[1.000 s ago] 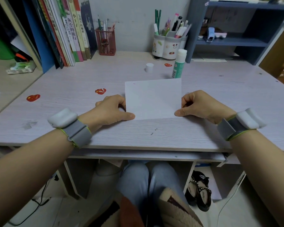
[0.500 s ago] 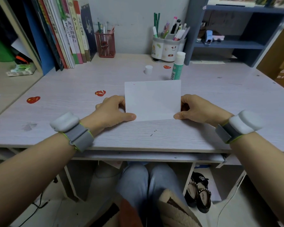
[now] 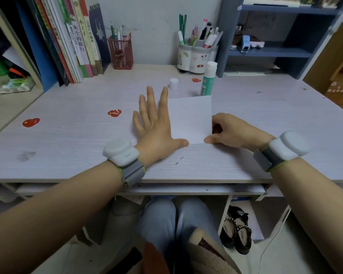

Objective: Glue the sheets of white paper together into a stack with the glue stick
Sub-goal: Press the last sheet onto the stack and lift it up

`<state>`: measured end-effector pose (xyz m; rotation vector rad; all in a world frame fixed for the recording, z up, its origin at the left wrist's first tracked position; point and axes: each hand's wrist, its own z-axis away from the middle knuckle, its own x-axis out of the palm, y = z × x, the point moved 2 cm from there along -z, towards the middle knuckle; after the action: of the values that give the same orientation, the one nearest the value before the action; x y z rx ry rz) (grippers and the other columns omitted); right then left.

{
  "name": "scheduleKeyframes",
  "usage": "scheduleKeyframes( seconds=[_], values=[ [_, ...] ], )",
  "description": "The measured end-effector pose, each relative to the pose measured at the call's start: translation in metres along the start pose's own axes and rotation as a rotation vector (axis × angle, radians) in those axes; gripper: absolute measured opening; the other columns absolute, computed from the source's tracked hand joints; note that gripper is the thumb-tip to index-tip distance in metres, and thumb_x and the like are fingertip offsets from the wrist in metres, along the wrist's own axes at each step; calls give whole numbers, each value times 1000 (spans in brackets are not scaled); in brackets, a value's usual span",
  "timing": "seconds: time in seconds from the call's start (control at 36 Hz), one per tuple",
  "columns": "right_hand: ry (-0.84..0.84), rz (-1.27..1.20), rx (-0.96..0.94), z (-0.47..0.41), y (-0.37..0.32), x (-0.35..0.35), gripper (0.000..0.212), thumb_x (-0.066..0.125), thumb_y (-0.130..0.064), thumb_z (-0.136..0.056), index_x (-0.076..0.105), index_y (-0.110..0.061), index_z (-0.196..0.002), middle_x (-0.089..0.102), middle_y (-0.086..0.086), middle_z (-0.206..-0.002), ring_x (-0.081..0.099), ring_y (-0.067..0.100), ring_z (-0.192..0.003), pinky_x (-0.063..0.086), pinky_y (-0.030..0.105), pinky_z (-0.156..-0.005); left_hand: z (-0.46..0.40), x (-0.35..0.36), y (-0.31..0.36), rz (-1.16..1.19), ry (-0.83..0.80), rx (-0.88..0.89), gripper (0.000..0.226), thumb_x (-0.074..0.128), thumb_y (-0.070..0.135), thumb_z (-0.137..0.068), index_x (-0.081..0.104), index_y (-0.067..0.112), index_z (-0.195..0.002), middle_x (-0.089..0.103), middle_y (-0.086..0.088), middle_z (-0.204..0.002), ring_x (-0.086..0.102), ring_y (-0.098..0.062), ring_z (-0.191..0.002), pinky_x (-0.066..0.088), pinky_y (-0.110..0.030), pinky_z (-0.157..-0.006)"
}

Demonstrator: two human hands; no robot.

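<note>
White paper sheets (image 3: 190,117) lie in one pile on the desk in front of me. My left hand (image 3: 156,123) lies flat, fingers straight and spread, pressing on the pile's left half. At the pile's right edge my right hand (image 3: 232,131) has its fingers curled, thumb pinching the near right corner. The green glue stick (image 3: 208,80) stands upright just behind the paper's far right corner, with its white tip showing. Its small white cap (image 3: 174,84) stands apart to the left of it.
A white pen holder (image 3: 196,56) and a red mesh pen cup (image 3: 120,54) stand at the back of the desk (image 3: 67,135). Books (image 3: 75,40) lean at the back left. A blue shelf unit (image 3: 275,52) rises at the back right. Red heart stickers (image 3: 114,113) dot the desk.
My left hand has opened from a curled grip at the paper's left edge and now lies flat on the sheets. My right hand has stayed at the right edge.
</note>
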<state>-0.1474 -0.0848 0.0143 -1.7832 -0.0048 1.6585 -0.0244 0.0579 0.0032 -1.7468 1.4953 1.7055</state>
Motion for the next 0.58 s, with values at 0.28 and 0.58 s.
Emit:
scheduleKeyframes(
  seconds=[0.28,0.58],
  values=[
    [-31,2,8,0,-2,-1,20,69,-21,-83,51,-21,-76,54,-6,-80,44,3,-70,33,16,-58,-2,-11,-27,26,-142,-140,132,77,52,-64,-26,29,-143,-39,-6,-148,-31,-24,-138,-11,-47,-113],
    [10,4,41,4,-8,-2,19,70,-20,-83,56,-12,-92,57,-2,-90,50,12,-75,41,19,-63,5,-27,-57,-1,-221,-198,127,72,57,-66,-24,29,-143,-30,-3,-152,-24,-23,-141,-8,-45,-114]
  ],
)
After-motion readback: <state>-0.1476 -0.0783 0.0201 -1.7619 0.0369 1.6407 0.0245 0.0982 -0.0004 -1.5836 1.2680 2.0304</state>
